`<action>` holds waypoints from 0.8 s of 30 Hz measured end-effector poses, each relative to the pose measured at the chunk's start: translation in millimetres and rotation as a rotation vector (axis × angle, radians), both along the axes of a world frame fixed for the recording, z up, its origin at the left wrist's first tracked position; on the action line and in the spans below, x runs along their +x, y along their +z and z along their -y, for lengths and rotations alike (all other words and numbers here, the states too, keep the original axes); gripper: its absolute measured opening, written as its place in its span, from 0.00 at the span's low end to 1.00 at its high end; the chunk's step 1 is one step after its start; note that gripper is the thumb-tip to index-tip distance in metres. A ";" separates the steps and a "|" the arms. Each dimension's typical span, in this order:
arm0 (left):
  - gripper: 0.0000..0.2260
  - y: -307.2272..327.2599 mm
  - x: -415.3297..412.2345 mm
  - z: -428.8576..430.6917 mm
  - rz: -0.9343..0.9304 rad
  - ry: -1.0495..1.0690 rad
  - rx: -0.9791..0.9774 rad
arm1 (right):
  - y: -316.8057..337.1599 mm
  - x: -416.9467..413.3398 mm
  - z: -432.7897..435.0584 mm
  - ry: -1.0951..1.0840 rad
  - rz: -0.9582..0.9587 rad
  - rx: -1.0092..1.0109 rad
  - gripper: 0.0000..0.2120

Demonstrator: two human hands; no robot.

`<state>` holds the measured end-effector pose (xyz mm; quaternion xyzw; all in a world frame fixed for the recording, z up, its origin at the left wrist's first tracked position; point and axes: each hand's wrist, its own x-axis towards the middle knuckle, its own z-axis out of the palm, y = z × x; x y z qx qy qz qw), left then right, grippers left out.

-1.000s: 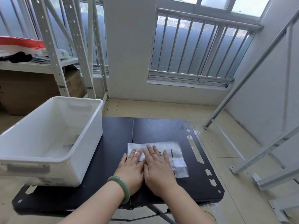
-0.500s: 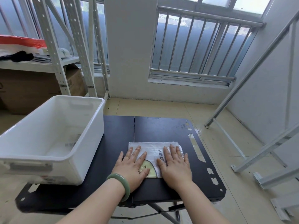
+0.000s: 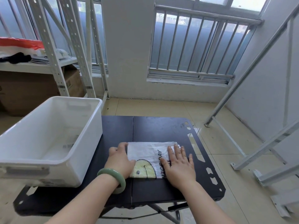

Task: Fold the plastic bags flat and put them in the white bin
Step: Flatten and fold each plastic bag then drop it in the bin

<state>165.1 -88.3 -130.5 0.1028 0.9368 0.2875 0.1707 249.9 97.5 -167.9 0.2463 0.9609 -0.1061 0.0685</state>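
Note:
A folded white plastic bag with a yellow smiley print and black letters lies on the black folding table, near its front. My right hand presses flat on the bag's right part, fingers straight. At the bag's left edge is my left hand, wearing a green bangle; its fingers are curled round that edge and the thumb lies on top. The white bin stands on the table's left side, close to my left hand. Something pale with dark print lies on the bin's floor.
White metal shelving with cardboard boxes stands at the back left. Loose white metal rails lean and lie on the tiled floor to the right. A barred window is behind the table.
Both hands slid apart over the bag. My left hand went from lying flat on it to curling round its left edge. My right hand moved to the right side and stays flat.

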 end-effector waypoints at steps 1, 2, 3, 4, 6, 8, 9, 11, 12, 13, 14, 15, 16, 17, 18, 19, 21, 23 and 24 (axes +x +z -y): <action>0.31 0.8 -2.7 0.4 0.068 0.058 0.064 | -0.1 0.0 0.3 0.001 -0.003 0.000 0.31; 0.34 0.3 -5.9 0.7 0.137 0.126 0.128 | -0.4 0.4 0.4 0.000 -0.005 -0.002 0.31; 0.37 -1.3 -8.9 0.6 0.193 0.199 0.200 | -0.7 0.8 0.8 0.000 -0.005 -0.002 0.31; 0.39 -1.0 -10.4 0.5 0.236 0.262 0.265 | -0.8 1.3 0.9 0.000 -0.002 -0.002 0.31; 0.33 -0.2 -11.2 -0.6 0.292 0.289 0.332 | -1.1 0.9 0.4 0.002 0.005 0.002 0.31; 0.20 0.1 -9.7 -3.8 0.348 0.197 0.359 | -1.7 0.2 -0.9 0.000 0.005 0.005 0.31; 0.15 -1.5 -9.1 -6.5 0.352 0.157 0.381 | -2.0 0.0 -1.4 -0.001 -0.001 0.007 0.31; 0.07 -6.2 -8.1 -11.8 0.314 0.141 0.440 | -1.9 1.1 -0.7 -0.005 -0.025 0.006 0.31; 0.03 -7.4 -7.2 -13.4 0.292 0.148 0.462 | -1.5 2.2 -0.1 -0.012 -0.046 0.000 0.31; 0.05 -8.7 -6.0 -14.8 0.269 0.154 0.482 | -1.1 2.8 0.4 -0.017 -0.066 -0.012 0.31; 0.07 -10.4 -5.4 -15.7 0.253 0.161 0.519 | -0.2 3.1 0.2 -0.023 -0.094 -0.031 0.31; 0.08 -11.1 -5.8 -16.3 0.253 0.174 0.570 | 2.0 3.3 0.0 -0.033 -0.136 -0.058 0.31; 0.07 -10.9 -6.4 -16.9 0.252 0.190 0.631 | 3.4 2.8 -1.6 -0.053 -0.204 -0.101 0.31; 0.06 -8.5 -6.6 -16.8 0.258 0.209 0.685 | 5.9 2.6 -3.9 -0.092 -0.294 -0.174 0.32; 0.05 -6.8 -7.8 -16.5 0.260 0.230 0.752 | 9.7 3.0 -6.9 -0.143 -0.398 -0.278 0.33; 0.05 -5.0 -9.0 -16.1 0.260 0.244 0.810 | 14.1 4.2 -10.1 -0.198 -0.505 -0.399 0.33; 0.06 -1.1 -9.8 -15.8 0.237 0.258 0.903 | 21.1 8.6 -15.8 -0.281 -0.657 -0.650 0.33; 0.08 4.0 -8.3 -15.6 0.212 0.266 0.981 | 25.4 11.7 -21.7 -0.361 -0.717 -0.920 0.31; 0.08 6.3 -7.4 -15.6 0.203 0.268 1.011 | 27.6 12.3 -24.5 -0.410 -0.735 -1.056 0.27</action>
